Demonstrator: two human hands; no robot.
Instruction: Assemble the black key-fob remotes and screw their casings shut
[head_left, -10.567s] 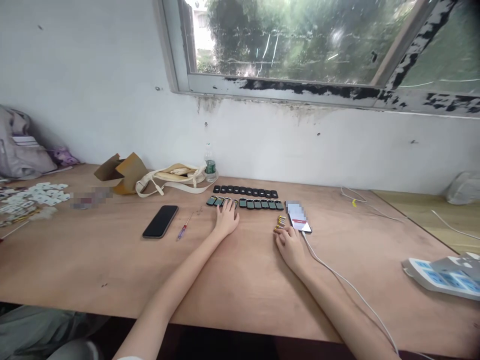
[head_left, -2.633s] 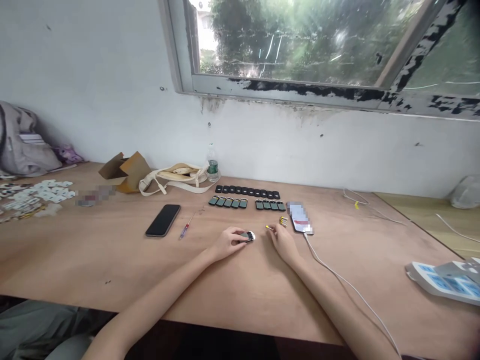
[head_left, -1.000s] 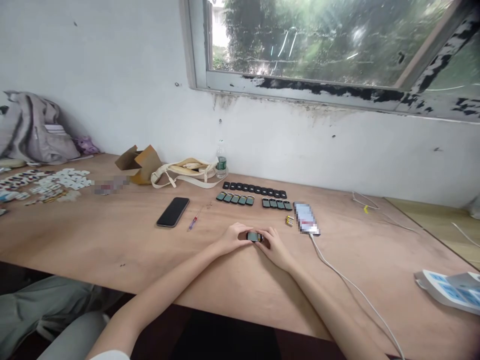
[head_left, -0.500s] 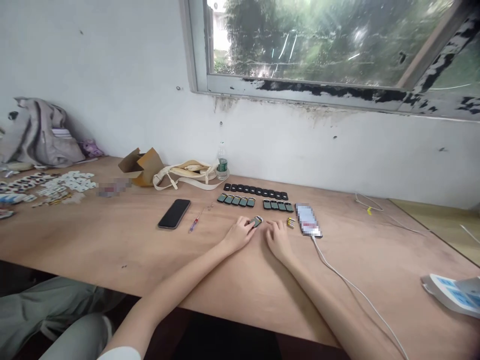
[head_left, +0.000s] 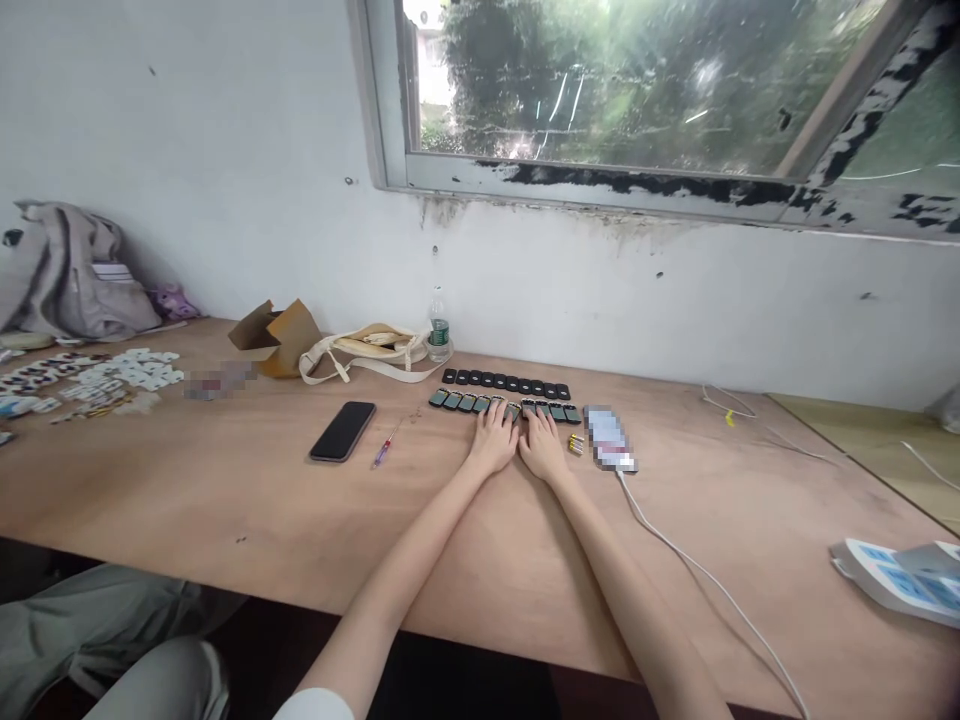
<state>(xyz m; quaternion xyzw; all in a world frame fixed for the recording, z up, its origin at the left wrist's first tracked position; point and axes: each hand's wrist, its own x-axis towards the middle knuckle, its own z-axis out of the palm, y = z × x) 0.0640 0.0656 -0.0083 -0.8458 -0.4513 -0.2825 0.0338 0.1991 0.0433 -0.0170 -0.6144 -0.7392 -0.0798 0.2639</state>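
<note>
A row of small black casings with grey-green faces (head_left: 454, 401) runs across the table in front of me. My left hand (head_left: 494, 441) rests with its fingers stretched forward onto the row, over the units near its middle. Beside it my right hand (head_left: 541, 447) also has its fingers extended, touching the units right of the middle. Fingertips partly cover the units there. Behind this row lies a second row of plain black covers (head_left: 512, 383). A few small yellow-and-silver batteries (head_left: 576, 444) lie right of my right hand.
A dark phone (head_left: 343, 431) and a thin screwdriver (head_left: 383, 450) lie to the left. A charging phone (head_left: 611, 438) trails a white cable (head_left: 690, 558) toward me. Behind are a paper bag (head_left: 289, 335), a cream bag (head_left: 367, 350) and a bottle (head_left: 439, 335). A power strip (head_left: 892, 580) sits far right.
My left hand has moved forward and right, and the single unit it held is now at the row. My right hand has moved forward onto the row too.
</note>
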